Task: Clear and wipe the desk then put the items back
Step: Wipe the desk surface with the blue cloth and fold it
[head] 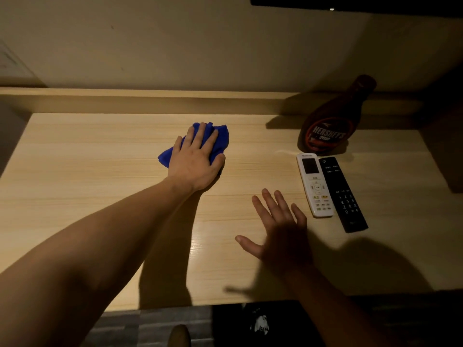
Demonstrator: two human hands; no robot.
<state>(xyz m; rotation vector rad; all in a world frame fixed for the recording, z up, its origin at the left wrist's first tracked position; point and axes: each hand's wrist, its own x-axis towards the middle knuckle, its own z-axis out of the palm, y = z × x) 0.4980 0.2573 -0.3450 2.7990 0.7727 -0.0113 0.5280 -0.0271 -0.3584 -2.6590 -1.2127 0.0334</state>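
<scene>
desk (75, 196): under both hands
left hand (194, 161): arm stretched forward, palm flat, fingers straight, pressing cloth
right hand (280, 231): fingers spread, holding nothing
bottle (330, 121): beyond right hand
cloth (221, 139): blue, bunched under left hand
remotes (315, 186): just right of right hand

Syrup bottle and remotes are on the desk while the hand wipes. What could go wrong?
Sweeping right, the left hand pressing the blue cloth might tip the upright syrup bottle. The open right hand is beside the white remote and black remote and could bump them. The desk beneath them may go unwiped.
</scene>
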